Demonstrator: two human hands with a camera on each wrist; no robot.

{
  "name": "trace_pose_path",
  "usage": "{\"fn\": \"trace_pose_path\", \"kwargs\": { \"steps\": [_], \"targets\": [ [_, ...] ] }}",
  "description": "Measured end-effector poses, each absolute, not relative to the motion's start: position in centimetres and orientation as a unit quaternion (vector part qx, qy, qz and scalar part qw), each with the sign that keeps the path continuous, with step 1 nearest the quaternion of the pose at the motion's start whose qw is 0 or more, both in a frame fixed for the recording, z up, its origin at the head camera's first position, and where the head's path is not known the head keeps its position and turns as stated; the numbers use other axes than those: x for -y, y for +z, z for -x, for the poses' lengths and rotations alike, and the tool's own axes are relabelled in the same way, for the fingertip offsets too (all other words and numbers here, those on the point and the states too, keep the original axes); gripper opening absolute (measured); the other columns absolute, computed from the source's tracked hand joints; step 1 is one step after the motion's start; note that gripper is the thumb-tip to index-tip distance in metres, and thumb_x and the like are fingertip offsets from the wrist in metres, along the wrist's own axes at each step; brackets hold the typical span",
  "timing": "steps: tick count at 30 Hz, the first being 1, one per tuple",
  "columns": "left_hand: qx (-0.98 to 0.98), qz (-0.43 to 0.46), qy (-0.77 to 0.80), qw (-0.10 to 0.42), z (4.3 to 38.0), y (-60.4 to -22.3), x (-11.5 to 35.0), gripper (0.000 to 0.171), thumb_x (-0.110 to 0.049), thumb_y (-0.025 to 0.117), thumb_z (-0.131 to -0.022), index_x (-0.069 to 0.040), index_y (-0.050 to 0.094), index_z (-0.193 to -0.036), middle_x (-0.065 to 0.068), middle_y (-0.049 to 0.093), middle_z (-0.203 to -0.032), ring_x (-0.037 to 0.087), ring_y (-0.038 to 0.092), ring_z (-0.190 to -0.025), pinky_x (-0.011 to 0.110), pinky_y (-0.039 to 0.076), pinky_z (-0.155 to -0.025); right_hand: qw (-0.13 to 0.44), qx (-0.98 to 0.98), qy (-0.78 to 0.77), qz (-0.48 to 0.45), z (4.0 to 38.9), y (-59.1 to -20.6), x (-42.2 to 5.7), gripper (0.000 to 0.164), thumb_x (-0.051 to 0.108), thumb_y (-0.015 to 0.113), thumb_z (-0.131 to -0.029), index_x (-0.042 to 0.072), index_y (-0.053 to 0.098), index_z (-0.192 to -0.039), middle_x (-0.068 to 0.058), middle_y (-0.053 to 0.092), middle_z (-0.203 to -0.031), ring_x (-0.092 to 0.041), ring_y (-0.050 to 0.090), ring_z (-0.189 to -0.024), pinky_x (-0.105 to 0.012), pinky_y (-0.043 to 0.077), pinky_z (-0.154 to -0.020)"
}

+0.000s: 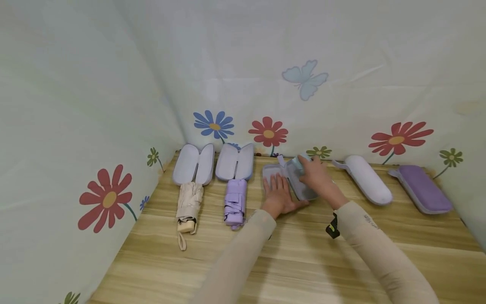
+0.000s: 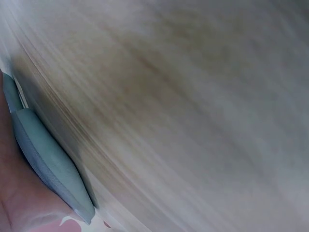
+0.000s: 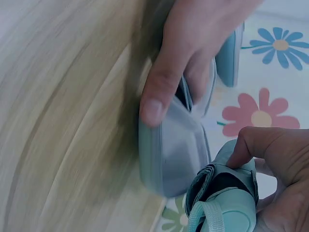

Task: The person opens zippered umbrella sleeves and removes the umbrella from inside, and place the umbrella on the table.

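Note:
My right hand [image 1: 319, 175] grips a folded mint-green umbrella [image 3: 231, 193] at the far side of an open zip case. The umbrella's handle end and wrist strap show in the right wrist view. This case [image 3: 181, 154] lies spread with its grey lining up. My left hand [image 1: 279, 197] rests on it, fingers straight over the left half and thumb at the near edge of the right half. In the left wrist view, the case's green outer shell [image 2: 50, 159] shows beside the hand.
Left on the wooden table [image 1: 296, 270] lie a beige folded umbrella [image 1: 190, 200] and a purple one [image 1: 235, 200], each before an open case [image 1: 184, 164], [image 1: 228, 162]. To the right lie a closed white case [image 1: 368, 179] and a purple case [image 1: 425, 188]. A flowered curtain stands behind.

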State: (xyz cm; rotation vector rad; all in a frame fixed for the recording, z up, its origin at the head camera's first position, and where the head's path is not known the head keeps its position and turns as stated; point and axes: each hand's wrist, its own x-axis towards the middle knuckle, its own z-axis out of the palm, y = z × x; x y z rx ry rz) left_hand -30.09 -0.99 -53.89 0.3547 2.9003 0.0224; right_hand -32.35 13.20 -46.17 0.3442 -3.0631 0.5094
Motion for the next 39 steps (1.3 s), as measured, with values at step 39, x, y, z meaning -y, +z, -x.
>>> {"fn": "trace_pose_path", "kwargs": {
  "steps": [39],
  "targets": [
    [-0.974,-0.137,0.024,0.179,32.9,-53.6,1.3,0.129,-0.094,0.039,-0.079,-0.006,-0.005,-0.163,0.017,-0.005,-0.17,0.035,-0.005,-0.156,0.059,-0.006,-0.121,-0.116,0.983,0.12,-0.074,25.0,-48.7,-18.3,0.079,0.017,0.073,-0.089,-0.016,0.029,-0.145,-0.054,0.028,-0.13,-0.068,0.04,-0.109,-0.074,0.036,-0.094]
  ]
}}
